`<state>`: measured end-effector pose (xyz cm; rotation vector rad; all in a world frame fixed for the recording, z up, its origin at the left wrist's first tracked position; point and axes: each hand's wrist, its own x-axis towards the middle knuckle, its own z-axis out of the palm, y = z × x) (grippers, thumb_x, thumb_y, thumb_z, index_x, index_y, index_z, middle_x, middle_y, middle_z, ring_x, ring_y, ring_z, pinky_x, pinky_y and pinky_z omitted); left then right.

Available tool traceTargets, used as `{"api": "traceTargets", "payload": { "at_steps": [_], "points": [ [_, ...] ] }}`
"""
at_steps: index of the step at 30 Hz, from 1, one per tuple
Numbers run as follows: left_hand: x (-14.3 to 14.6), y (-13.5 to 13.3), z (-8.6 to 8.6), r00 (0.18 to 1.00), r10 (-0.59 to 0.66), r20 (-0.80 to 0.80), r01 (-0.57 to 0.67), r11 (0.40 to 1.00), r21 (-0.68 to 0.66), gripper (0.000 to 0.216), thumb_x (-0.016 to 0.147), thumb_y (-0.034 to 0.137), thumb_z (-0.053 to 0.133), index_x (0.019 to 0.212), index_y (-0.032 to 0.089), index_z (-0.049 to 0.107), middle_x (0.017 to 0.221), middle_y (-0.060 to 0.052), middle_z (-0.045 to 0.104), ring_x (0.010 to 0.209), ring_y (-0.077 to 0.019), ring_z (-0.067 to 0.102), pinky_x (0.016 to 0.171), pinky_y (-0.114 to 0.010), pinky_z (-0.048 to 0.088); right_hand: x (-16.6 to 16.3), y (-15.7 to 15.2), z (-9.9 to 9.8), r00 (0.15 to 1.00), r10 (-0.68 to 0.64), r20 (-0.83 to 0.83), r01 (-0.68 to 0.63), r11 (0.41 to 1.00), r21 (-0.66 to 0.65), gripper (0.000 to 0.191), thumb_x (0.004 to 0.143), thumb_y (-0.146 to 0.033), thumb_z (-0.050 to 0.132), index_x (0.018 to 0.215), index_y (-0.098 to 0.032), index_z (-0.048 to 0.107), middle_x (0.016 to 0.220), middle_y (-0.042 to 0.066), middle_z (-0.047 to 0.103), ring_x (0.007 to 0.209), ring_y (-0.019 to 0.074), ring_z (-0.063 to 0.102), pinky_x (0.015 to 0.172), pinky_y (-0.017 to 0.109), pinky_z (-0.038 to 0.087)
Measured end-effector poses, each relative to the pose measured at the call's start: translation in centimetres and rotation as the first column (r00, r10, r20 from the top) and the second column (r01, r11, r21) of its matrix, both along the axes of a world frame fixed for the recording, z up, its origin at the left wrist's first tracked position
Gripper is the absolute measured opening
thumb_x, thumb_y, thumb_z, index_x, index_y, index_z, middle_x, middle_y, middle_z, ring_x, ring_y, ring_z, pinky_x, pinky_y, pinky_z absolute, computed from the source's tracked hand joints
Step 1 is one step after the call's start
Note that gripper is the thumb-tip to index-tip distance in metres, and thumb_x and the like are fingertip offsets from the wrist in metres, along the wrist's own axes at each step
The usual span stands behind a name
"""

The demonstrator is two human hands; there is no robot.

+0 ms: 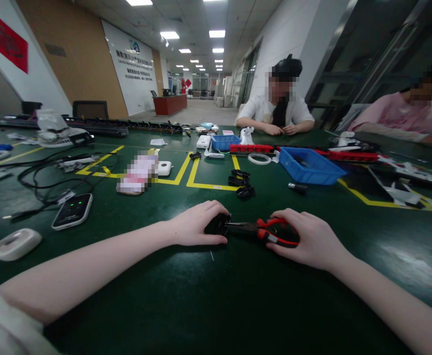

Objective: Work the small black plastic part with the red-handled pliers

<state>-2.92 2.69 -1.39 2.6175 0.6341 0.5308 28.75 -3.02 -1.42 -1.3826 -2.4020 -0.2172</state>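
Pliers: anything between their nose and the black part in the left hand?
Nothing visible. The pliers, gripped by the right hand, reach the black part directly; the left hand holds it on the table.

On the green table (216, 296), the left hand (197, 224) covers a small black part (217, 224). The right hand (308, 239) grips red-handled pliers (271, 229), their nose at that part, perhaps touching it. Farther off lie more black parts (241, 183) and, to the right, a blue bin (310, 165).
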Motion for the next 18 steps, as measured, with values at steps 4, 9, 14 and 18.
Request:
{"api": "traceTargets", "payload": {
  "at_steps": [4,9,14,18],
  "points": [
    [-0.04,0.06,-0.11,1.0,-0.017,-0.005,0.017,0.999,0.029,0.06,0.086,0.044,0.071,0.135,0.018,0.049,0.131,-0.014,0.054,0.117,-0.029,0.057,0.101,-0.045,0.049,-0.02,0.03,0.0,1.0,0.006,-0.02,-0.006,1.0,-0.01,0.052,0.074,-0.058,0.07,0.111,-0.022,0.061,0.092,0.006,0.071,0.074,0.0242,0.067,0.065,0.036,0.048],
    [-0.11,0.08,-0.25,1.0,-0.016,-0.005,0.016,1.0,0.023,0.062,0.086,0.045,0.071,0.137,0.019,0.05,0.131,-0.013,0.054,0.116,-0.0291,0.057,0.102,-0.045,0.049,-0.19,-0.06,0.08,1.0,0.001,-0.023,-0.001,1.0,-0.014,0.052,0.074,-0.057,0.07,0.111,-0.021,0.062,0.094,0.007,0.071,0.075,0.0249,0.067,0.066,0.037,0.049],
    [-0.14,0.12,-0.35,1.0,-0.016,-0.001,0.016,1.0,0.013,0.063,0.085,0.047,0.072,0.138,0.02,0.05,0.131,-0.013,0.054,0.117,-0.0293,0.057,0.102,-0.046,0.048,-0.49,-0.11,0.08,0.999,0.008,-0.039,-0.008,1.0,-0.016,0.051,0.074,-0.056,0.071,0.112,-0.022,0.062,0.096,0.007,0.072,0.079,0.0255,0.067,0.068,0.038,0.05],
    [-0.14,0.19,-0.41,1.0,-0.014,-0.004,0.014,1.0,0.01,0.064,0.085,0.048,0.072,0.138,0.02,0.05,0.131,-0.013,0.053,0.117,-0.029,0.057,0.102,-0.046,0.048,-0.66,-0.11,0.18,0.998,0.048,-0.039,-0.047,0.999,0.025,0.048,0.074,-0.053,0.072,0.109,-0.021,0.062,0.098,0.008,0.074,0.083,0.0262,0.067,0.078,0.043,0.05]
  ]
}}
